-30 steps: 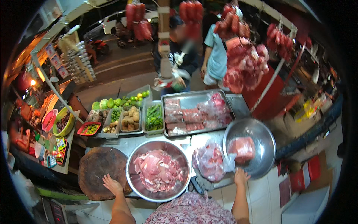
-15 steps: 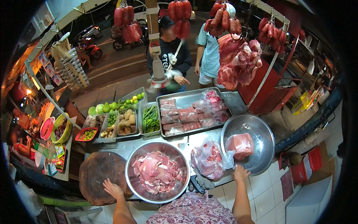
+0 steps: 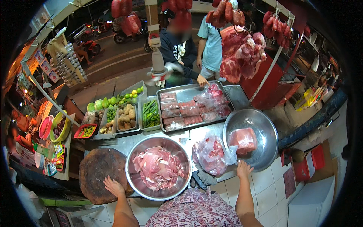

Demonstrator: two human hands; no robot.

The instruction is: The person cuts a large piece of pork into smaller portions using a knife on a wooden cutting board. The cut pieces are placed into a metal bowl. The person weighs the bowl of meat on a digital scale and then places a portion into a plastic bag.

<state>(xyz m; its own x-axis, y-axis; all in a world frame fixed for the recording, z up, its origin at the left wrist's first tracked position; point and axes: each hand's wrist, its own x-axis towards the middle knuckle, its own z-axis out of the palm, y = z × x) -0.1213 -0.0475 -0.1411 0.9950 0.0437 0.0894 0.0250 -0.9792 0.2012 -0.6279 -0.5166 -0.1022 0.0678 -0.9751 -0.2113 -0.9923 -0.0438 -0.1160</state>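
My left hand (image 3: 114,185) lies with fingers spread on the near right part of a round, dark wooden chopping block (image 3: 100,168), holding nothing. Just right of it stands a steel bowl (image 3: 130,181) full of sliced raw meat (image 3: 160,166). My right hand (image 3: 244,168) is at the near rim of a wider steel basin (image 3: 268,132); its fingers are stretched out and nothing shows in them. Whether it touches the rim I cannot tell. A block of raw meat (image 3: 243,140) in clear plastic sits in that basin. Between the bowls rests a plastic bag of meat (image 3: 211,155).
A metal tray (image 3: 166,126) of packed meat lies farther back, beside bins of green chilies (image 3: 151,112), potatoes (image 3: 127,116) and limes. Hanging meat (image 3: 242,55) and sausages (image 3: 227,15) crowd overhead. A person in dark clothes (image 3: 177,49) reaches over the tray; another stands alongside.
The person in dark clothes has leaned in and put a hand at the tray's far edge, by the bagged meat. My hands have stayed nearly in place; the view has shifted slightly.
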